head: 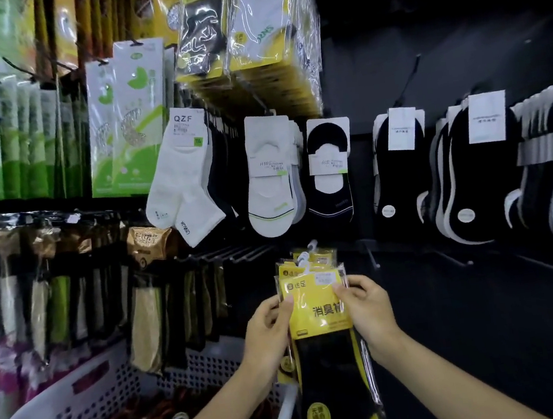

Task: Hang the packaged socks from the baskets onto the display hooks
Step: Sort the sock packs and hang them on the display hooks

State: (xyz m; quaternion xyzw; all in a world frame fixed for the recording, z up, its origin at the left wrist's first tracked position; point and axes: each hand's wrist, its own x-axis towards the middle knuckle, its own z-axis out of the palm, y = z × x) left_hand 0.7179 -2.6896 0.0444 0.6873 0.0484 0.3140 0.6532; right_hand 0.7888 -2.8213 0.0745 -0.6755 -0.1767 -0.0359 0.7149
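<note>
Both hands grasp a fanned stack of yellow-carded black sock packs (319, 307): left hand (268, 331) pinches the left edge, right hand (369, 309) the right edge. Stack sits between them, above the white perforated basket (82, 396). Square up the white hanger tabs (303, 258) first, then slide onto a bare hook (372, 257), just up-right of the right hand.
</note>
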